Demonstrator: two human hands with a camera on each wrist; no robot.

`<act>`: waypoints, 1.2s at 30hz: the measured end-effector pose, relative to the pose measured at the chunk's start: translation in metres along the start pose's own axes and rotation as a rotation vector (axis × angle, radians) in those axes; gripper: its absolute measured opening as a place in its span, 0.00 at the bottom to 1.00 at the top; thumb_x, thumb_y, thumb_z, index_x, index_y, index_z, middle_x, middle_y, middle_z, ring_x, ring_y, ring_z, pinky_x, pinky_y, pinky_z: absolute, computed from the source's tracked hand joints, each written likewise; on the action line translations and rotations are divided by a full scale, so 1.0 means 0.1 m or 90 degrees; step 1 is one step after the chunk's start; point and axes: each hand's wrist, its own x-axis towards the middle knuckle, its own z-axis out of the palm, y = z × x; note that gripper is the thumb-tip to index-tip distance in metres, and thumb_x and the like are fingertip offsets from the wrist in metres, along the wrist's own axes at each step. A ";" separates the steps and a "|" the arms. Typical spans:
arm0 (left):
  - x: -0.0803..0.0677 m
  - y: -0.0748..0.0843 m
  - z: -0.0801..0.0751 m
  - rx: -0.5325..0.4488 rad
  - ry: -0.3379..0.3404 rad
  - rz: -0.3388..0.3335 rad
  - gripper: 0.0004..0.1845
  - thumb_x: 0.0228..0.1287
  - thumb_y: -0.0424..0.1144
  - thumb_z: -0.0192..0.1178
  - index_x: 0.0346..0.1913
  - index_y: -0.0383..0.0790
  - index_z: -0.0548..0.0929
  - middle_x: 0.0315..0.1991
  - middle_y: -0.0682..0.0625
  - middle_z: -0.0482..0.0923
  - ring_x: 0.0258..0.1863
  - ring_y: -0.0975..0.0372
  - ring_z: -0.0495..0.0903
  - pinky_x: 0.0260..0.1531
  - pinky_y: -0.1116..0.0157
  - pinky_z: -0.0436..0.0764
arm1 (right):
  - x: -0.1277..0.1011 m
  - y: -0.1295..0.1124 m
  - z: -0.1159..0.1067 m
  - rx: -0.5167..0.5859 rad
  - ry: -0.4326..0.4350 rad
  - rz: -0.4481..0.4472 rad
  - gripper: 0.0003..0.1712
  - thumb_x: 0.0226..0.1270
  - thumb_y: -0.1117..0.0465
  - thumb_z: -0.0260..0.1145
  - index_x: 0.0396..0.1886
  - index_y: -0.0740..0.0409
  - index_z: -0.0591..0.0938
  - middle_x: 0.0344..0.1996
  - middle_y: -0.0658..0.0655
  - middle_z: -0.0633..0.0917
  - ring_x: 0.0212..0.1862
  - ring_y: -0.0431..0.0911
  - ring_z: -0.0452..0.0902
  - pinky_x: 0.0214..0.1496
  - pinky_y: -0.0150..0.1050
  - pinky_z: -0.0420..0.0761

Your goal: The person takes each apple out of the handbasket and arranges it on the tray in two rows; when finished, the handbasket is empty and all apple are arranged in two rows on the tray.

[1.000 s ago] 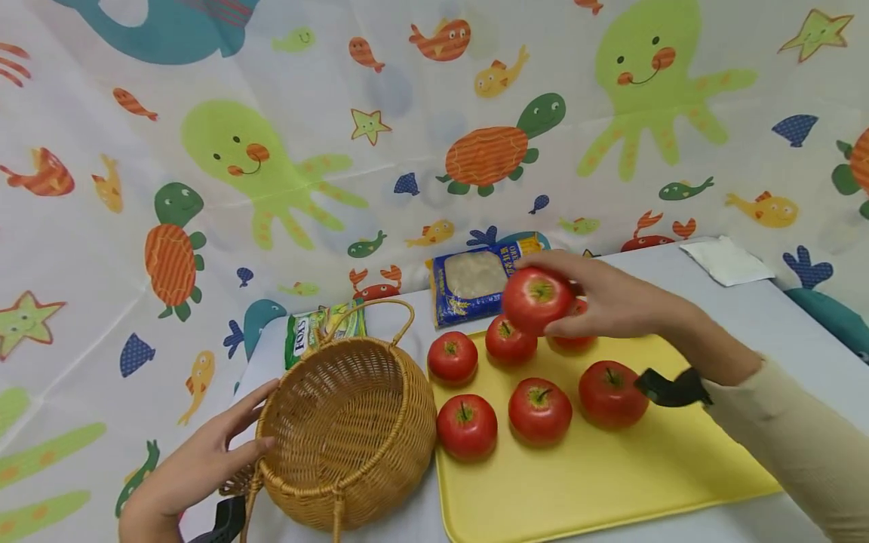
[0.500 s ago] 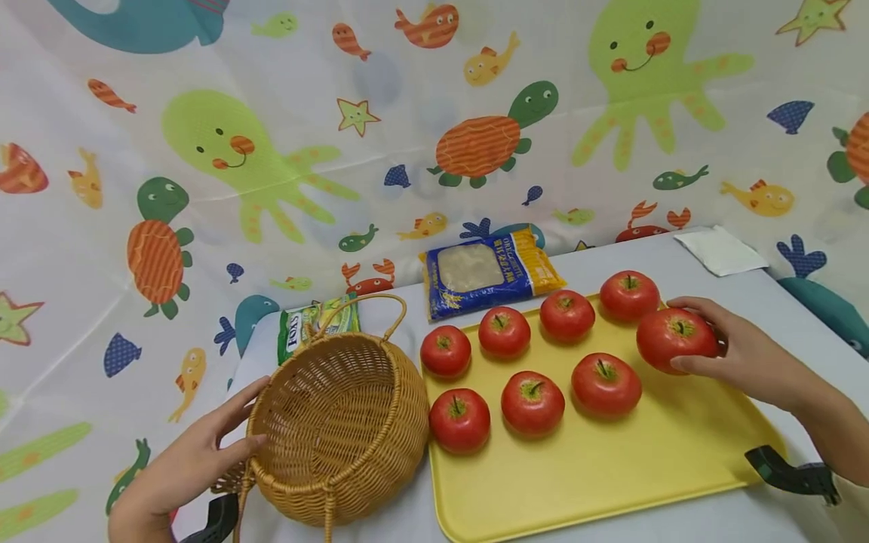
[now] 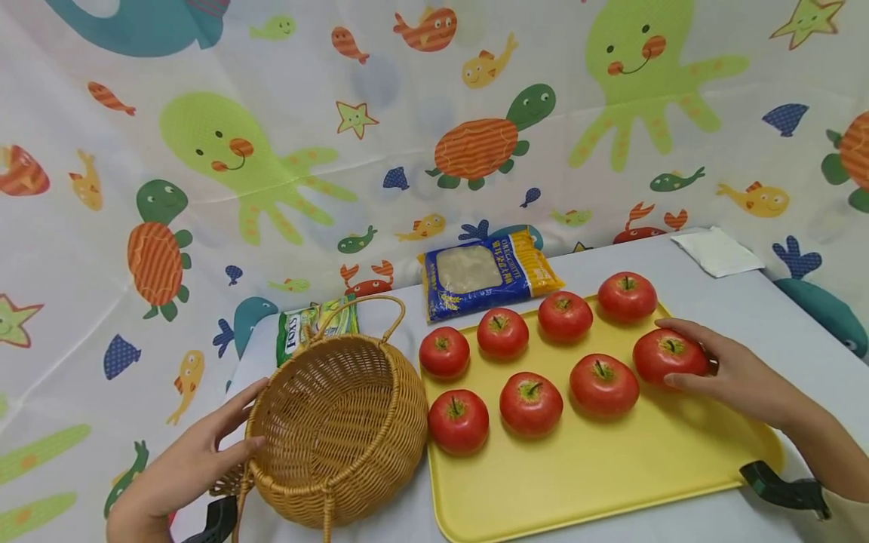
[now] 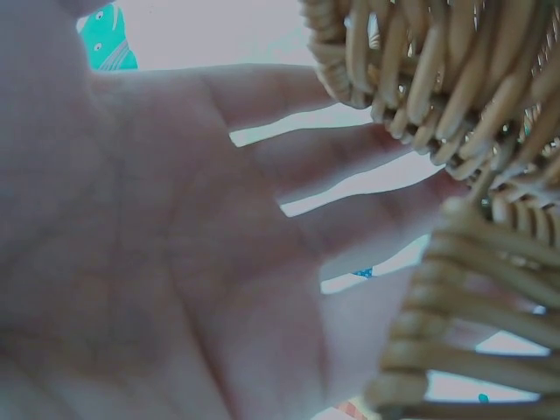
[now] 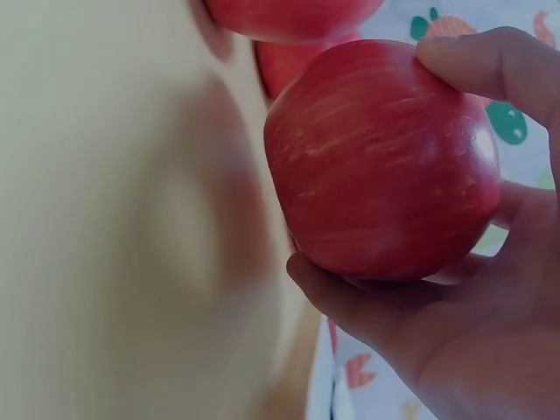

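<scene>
In the head view, my right hand (image 3: 743, 377) holds a red apple (image 3: 668, 356) by its sides, thumb at the near side and fingers behind. In the right wrist view this apple (image 5: 385, 166) is close over the tray surface, its shadow beside it. Several other red apples (image 3: 532, 404) stand in two rows on the yellow tray (image 3: 597, 483). My left hand (image 3: 183, 456) is at the left rim of a round wicker basket (image 3: 400, 445), thumb lying over the rim. In the left wrist view its fingers (image 4: 341, 162) are straight and spread against the wickerwork.
Behind the tray lies a blue and yellow pasta bag (image 3: 485, 275). A green FOX'S bag (image 3: 295, 332) sits behind the basket, and a white packet (image 3: 717, 251) rests at the back right. A sea-animal curtain (image 3: 407, 136) hangs behind the table.
My right hand has carried the apple to the right across the tray, then lowered it beside the front row. The left hand has stayed at the basket rim. The head view shifted slightly.
</scene>
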 end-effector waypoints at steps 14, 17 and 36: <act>-0.01 0.00 0.00 0.001 -0.008 -0.014 0.42 0.75 0.45 0.61 0.83 0.44 0.50 0.78 0.29 0.50 0.73 0.28 0.53 0.53 0.34 0.77 | -0.04 0.10 0.08 0.002 -0.004 0.004 0.49 0.68 0.50 0.71 0.80 0.61 0.58 0.68 0.76 0.65 0.61 0.72 0.65 0.51 0.64 0.82; -0.01 -0.01 0.00 -0.004 -0.012 -0.016 0.42 0.75 0.45 0.60 0.83 0.44 0.49 0.78 0.29 0.50 0.73 0.28 0.53 0.52 0.35 0.79 | -0.03 0.10 0.08 0.002 -0.001 0.003 0.49 0.68 0.50 0.71 0.80 0.61 0.58 0.68 0.76 0.65 0.61 0.72 0.65 0.52 0.65 0.82; 0.03 0.00 0.00 -0.004 -0.007 -0.017 0.43 0.74 0.45 0.61 0.83 0.44 0.50 0.78 0.28 0.52 0.72 0.26 0.53 0.47 0.39 0.83 | -0.02 0.09 0.02 -0.002 -0.013 0.029 0.49 0.71 0.49 0.68 0.79 0.66 0.55 0.67 0.78 0.64 0.62 0.75 0.62 0.54 0.69 0.79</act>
